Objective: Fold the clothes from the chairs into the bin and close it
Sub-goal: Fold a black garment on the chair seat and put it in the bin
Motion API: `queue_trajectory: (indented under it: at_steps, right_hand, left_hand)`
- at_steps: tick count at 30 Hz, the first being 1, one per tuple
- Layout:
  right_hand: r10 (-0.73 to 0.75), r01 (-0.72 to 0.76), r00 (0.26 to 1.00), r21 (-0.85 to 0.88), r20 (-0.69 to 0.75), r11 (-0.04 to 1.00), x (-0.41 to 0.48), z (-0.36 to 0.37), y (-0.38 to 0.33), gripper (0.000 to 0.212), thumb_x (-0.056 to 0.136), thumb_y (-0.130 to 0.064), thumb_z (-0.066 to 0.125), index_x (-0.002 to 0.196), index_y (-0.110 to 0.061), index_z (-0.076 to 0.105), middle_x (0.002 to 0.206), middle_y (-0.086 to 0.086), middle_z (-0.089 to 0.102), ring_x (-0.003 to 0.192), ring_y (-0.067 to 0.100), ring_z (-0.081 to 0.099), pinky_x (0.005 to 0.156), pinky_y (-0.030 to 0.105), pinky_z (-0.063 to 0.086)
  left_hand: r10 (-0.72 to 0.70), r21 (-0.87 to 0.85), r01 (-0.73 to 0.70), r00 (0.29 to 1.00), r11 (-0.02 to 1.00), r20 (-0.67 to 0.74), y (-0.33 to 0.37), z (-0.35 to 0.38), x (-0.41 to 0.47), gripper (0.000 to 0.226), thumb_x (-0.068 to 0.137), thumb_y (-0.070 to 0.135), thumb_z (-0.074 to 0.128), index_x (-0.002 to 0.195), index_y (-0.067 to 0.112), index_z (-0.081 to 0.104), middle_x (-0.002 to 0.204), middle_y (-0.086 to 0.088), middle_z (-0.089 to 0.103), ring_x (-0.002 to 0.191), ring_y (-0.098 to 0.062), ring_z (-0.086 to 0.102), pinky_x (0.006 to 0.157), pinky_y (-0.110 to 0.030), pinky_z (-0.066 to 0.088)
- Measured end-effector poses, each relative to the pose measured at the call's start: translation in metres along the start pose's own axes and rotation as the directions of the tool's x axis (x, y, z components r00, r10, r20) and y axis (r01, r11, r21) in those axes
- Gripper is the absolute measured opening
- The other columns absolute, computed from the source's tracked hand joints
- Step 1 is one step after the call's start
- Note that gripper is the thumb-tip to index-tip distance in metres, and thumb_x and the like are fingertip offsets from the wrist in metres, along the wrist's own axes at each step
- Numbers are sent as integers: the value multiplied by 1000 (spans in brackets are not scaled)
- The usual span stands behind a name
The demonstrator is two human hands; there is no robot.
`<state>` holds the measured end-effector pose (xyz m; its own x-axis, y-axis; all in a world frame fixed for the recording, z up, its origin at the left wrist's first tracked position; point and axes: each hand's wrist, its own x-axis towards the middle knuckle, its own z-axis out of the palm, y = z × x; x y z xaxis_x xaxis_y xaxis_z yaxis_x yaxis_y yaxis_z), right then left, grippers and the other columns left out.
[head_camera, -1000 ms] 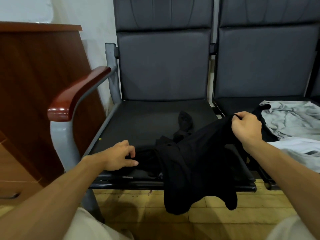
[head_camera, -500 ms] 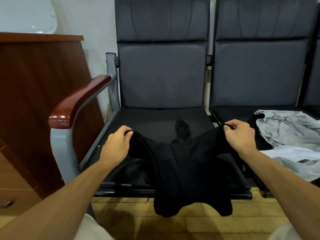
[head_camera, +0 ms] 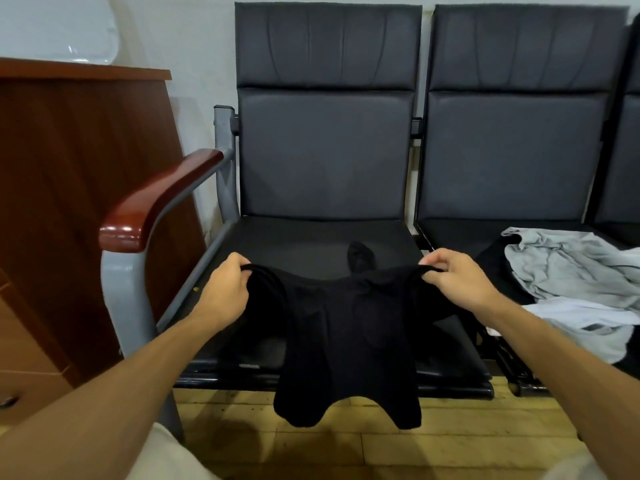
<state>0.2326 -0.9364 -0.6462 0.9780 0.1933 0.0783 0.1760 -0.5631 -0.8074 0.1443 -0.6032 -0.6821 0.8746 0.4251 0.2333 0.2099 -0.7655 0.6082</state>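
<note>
My left grip [head_camera: 225, 289] and right grip [head_camera: 457, 278] each pinch a top corner of the black shorts [head_camera: 346, 341], spread between them. The legs hang past the front edge of the chair [head_camera: 294, 237] seat. Small dark item [head_camera: 360, 254] on the seat behind. Grey clothes [head_camera: 568, 268] and a white piece [head_camera: 581, 323] lie on the next chair [head_camera: 512, 150], to the right.

The black garment [head_camera: 346, 341] hides the front of the left chair's seat [head_camera: 294, 244] and the foot of a small dark item [head_camera: 360, 254] behind it, of a kind that cannot be told; the left hand [head_camera: 225, 289] buries its fingertips in the garment's upper edge; the grey clothes [head_camera: 568, 268] and a third chair [head_camera: 630, 133] are cut off by the right edge; a yellow speck [head_camera: 196, 289] on the seat is too small to identify.
</note>
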Motion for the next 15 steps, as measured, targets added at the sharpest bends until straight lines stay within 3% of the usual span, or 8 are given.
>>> queue_trajectory:
  at_steps: [2, 3, 7, 9, 12, 15]
  right_hand:
    - [-1, -47, 984, 265, 180, 963, -5, -10, -10, 18, 87, 1, 60, 90, -13, 71, 92, 10, 73, 84, 22, 67, 83, 31, 50]
    - [-23, -43, 975, 290, 220, 956, -8, -14, -13, 19, 87, 1, 60, 90, -12, 73, 90, 11, 73, 84, 22, 68, 83, 32, 51]
    - [-54, 38, 994, 168, 91, 985, -24, -10, -21, 19, 87, -5, 64, 77, -17, 75, 78, 3, 73, 78, 19, 68, 75, 30, 51]
    - [-48, 17, 994, 284, 100, 959, -33, -8, -32, 23, 88, -5, 60, 73, -15, 74, 77, 7, 72, 79, 23, 67, 77, 36, 52]
    - [-127, 26, 981, 544, 149, 838, -41, -19, -58, 22, 87, -3, 50, 83, -9, 70, 88, 13, 68, 86, 27, 65, 79, 38, 49]
    - [-116, 61, 992, 597, 55, 800, -45, -34, -95, 21, 87, -9, 50, 89, -10, 70, 93, 11, 69, 88, 26, 66, 78, 37, 49]
  left_hand:
    - [43, -59, -41, 999, 997, 24, 6, -5, -4, 8, 102, 15, 40, 104, 12, 48, 83, -3, 55, 68, -14, 51, 56, -29, 36]
    - [80, -41, -79, 997, 996, 22, 8, -9, -6, 9, 103, 18, 40, 104, 15, 48, 83, -3, 57, 69, -16, 54, 58, -32, 41]
    - [213, 206, -219, 976, 954, 51, 16, -16, -20, 14, 102, 31, 41, 106, 25, 53, 96, 2, 64, 88, -22, 62, 74, -42, 49]
    - [208, 139, -214, 977, 967, 57, 28, -21, -25, 14, 102, 31, 41, 103, 27, 54, 96, 1, 65, 89, -24, 62, 75, -42, 50]
    - [190, -31, -189, 982, 981, 6, 60, -45, -25, 15, 101, 25, 45, 105, 20, 59, 95, 0, 64, 86, -20, 58, 77, -35, 45]
    - [144, -213, -143, 990, 967, -10, 104, -82, -22, 19, 100, 25, 46, 99, 14, 62, 92, -2, 64, 87, -21, 58, 72, -32, 40]
